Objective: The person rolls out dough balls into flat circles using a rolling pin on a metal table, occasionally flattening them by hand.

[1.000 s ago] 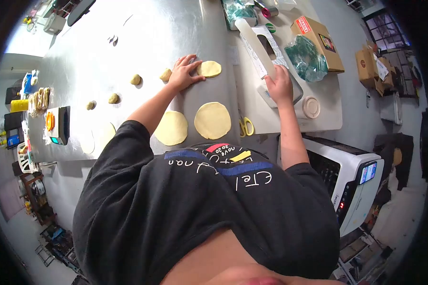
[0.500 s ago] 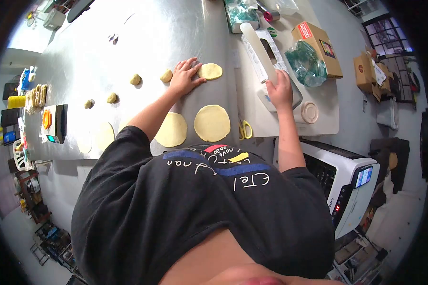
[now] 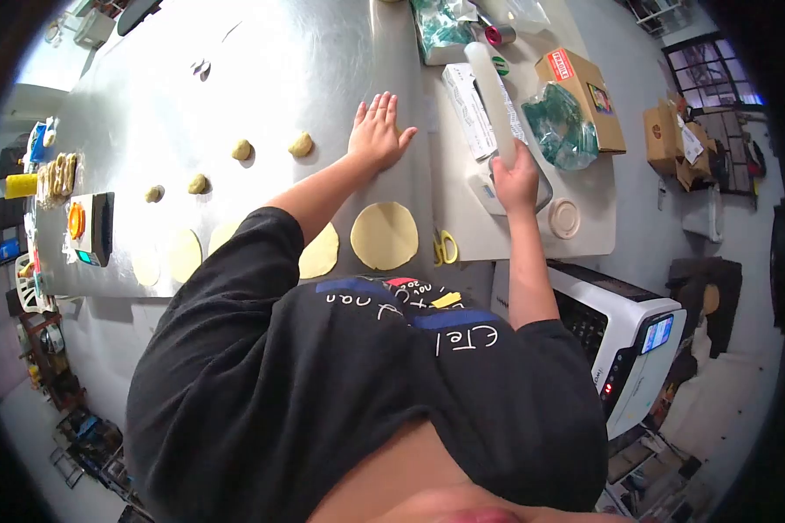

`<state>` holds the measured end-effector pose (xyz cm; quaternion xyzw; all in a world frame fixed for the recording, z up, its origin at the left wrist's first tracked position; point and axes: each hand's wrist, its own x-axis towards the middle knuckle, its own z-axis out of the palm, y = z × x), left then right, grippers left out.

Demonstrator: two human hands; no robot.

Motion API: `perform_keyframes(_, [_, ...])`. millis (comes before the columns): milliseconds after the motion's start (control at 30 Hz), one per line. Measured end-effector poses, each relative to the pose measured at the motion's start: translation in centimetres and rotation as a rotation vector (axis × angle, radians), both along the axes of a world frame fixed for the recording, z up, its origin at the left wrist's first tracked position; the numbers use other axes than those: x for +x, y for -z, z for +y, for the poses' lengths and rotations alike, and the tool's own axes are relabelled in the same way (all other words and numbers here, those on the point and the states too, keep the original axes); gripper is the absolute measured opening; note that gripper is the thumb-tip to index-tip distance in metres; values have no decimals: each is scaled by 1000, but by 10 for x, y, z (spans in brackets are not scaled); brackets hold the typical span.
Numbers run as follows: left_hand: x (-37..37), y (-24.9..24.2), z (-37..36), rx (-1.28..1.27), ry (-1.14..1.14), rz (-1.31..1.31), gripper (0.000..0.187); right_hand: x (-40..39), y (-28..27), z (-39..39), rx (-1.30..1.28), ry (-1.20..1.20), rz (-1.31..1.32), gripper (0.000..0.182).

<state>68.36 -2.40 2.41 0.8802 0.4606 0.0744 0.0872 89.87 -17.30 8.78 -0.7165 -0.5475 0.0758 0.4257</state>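
Observation:
My left hand (image 3: pixel 380 138) lies flat, fingers stretched out, over the spot where a flattened piece of dough was, which it now mostly hides. Closed around one end of a pale rolling pin (image 3: pixel 492 96) is my right hand (image 3: pixel 516 180), above the white side table. Several small dough balls (image 3: pixel 300 145) sit on the metal table to the left of my left hand. Nearer my body is a rolled dough round (image 3: pixel 384 236), with another dough round (image 3: pixel 320 254) beside it, partly hidden by my sleeve. More flat rounds lie further left.
Yellow-handled scissors (image 3: pixel 447 247) lie by the side table's edge. On that table (image 3: pixel 597 231) are a round lid (image 3: pixel 565 218), a long white box (image 3: pixel 467 109), a green plastic bag (image 3: pixel 560 126) and a cardboard box (image 3: pixel 606 126). A scale (image 3: pixel 102 228) stands far left.
My left hand has moved right, from beside the flattened dough piece to on top of it. The rolling pin in my right hand has swung slightly right.

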Motion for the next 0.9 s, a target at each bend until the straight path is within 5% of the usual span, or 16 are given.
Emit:
perform_keyframes(133, [-4,-1,8,-38,21,-3,74,-21,-29,11,26,-29,341,34])
perform_keyframes(200, [-14,13,31,-419,9,-381,71,-31,-29,21,-10,-7,164,33])
perform_keyframes(267, [-38,10,36,-770,-283,-1112,65,-37,-28,38,-39,22,-8,32])
perform_keyframes(333, [-66,-13,29,-732,-484,-1409,59,-43,-18,51,-140,-101,-47,37])
perform_keyframes(400, [-82,-27,21,-541,-564,-1341,53,-50,-5,64,-172,-168,-173,36])
perform_keyframes(600, [-82,-15,-9,48,-100,-307,43,-75,39,72,-210,-300,-303,27])
perform_keyframes(800, [-82,8,-24,130,-114,-223,45,-95,61,67,-52,-71,-376,12])
perform_keyframes(900, [-79,4,-13,36,-123,-253,44,-105,53,75,-268,22,-394,11])
